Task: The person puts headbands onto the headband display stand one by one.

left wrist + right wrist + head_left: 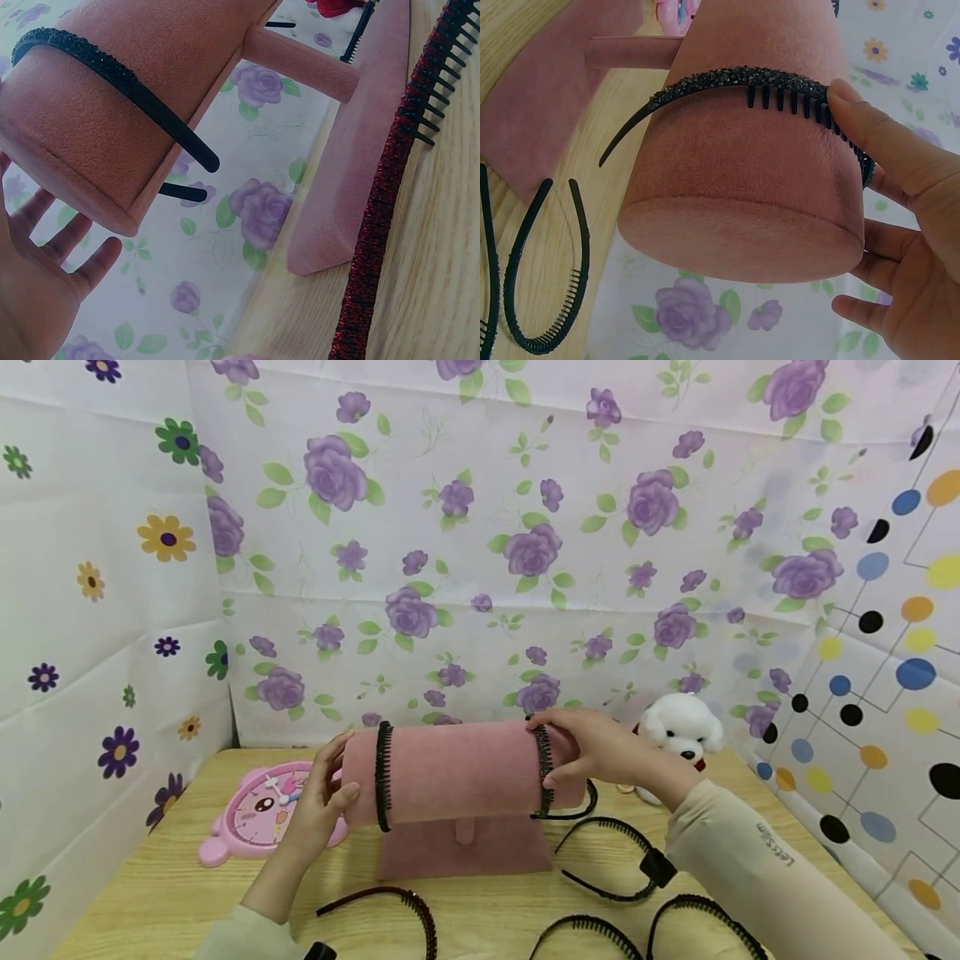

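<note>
A pink velvet headband stand has a padded roll (465,768) on a short post above a flat base (420,856). Near the roll's left end sits a black toothed headband (383,777); its ends spread free in the left wrist view. A second black headband with dark glittering stones (735,77) goes round the right end, and my right hand (596,747) pinches it between thumb and fingers. At the opposite end of the roll is my left hand (318,806), its fingers loosely spread beside the end in the left wrist view (37,277).
Several headbands lie on the wooden table, among them a dark red glittering one (382,202) at the front and a black one (607,827) at the right. A pink clock (255,810) is at the left, a white toy dog (678,722) at the back right. Patterned cloth walls surround the table.
</note>
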Action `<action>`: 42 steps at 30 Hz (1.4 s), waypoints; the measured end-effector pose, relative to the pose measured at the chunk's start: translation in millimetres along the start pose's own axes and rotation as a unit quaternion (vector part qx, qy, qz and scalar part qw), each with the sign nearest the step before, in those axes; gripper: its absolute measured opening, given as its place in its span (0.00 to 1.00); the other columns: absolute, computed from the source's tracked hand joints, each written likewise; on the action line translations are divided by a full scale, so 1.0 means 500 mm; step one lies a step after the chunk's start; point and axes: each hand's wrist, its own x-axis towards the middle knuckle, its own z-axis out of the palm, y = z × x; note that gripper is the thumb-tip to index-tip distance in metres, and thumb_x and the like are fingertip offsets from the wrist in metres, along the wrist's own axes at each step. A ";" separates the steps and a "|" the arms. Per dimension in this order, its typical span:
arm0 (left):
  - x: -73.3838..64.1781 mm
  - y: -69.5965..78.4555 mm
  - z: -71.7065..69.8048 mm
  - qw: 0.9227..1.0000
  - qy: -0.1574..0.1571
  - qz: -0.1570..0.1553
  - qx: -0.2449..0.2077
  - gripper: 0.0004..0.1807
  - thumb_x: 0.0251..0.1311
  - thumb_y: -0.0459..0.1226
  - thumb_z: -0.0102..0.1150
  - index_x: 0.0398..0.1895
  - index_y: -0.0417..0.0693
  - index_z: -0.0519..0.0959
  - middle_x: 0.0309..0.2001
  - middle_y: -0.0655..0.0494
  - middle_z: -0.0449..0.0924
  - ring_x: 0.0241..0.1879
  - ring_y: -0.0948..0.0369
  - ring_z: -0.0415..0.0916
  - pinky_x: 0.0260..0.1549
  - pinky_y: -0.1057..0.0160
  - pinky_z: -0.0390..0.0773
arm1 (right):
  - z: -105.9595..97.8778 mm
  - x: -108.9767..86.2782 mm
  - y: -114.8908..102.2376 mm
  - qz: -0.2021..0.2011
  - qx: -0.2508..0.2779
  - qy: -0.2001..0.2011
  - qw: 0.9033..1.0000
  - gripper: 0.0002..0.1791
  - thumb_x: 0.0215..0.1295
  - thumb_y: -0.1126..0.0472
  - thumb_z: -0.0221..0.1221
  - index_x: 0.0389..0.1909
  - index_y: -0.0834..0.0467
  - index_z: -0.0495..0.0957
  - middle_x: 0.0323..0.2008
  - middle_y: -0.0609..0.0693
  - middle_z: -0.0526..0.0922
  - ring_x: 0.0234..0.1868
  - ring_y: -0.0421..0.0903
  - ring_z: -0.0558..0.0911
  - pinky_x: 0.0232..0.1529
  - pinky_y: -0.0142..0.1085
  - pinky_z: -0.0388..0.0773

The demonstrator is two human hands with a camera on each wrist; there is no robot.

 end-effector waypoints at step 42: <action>0.000 -0.002 0.001 1.000 0.001 0.004 -0.005 0.33 0.68 0.31 0.44 0.76 0.51 0.50 0.66 0.72 0.60 0.59 0.70 0.64 0.47 0.71 0.72 | 0.022 0.054 -0.038 -0.021 0.018 -0.003 1.000 0.35 0.49 0.44 0.71 0.60 0.44 0.72 0.58 0.47 0.78 0.58 0.49 0.77 0.57 0.47 0.72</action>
